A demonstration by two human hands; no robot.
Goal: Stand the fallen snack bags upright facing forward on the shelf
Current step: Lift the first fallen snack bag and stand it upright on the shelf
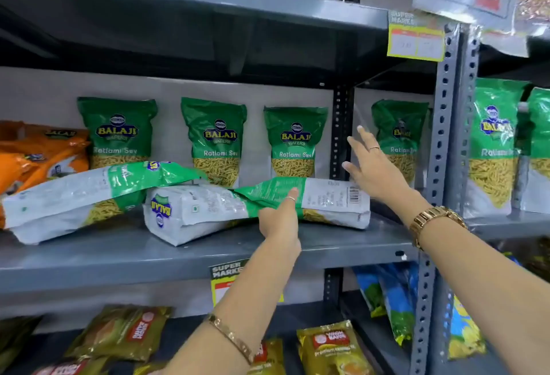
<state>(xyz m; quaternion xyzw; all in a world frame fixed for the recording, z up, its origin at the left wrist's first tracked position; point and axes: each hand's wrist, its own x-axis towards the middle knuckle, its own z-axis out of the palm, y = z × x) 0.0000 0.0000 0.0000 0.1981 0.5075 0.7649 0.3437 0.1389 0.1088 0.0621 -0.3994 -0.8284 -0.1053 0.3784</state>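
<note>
Two fallen snack bags lie flat on the grey shelf (342, 243), backs up, printed panels and barcode showing. Nearer one, the right fallen bag (297, 205), stretches sideways across the shelf front; its left end rests over the other, the left fallen bag (74, 196), which lies tilted toward the orange packs (32, 151).

Left hand (279, 219): its grip is closed around the lower edge of the right fallen bag, thumb pressed on the green band near the middle, fingers tucked under and hidden. Right hand (375, 166): fingers spread wide, hovering just above the barcode end of the same bag; contact with it cannot be told.

Behind, three upright green bags (215, 139) stand against the back panel, labels forward. A fourth green bag (398, 136) stands past the dark slotted post (337, 133), partly hidden by the right hand. More green bags (494, 148) fill the next bay beyond the grey perforated upright (440, 124). Yellow price tag (415, 41) hangs from the shelf above. Lower shelf holds olive-yellow packets (333, 348).
</note>
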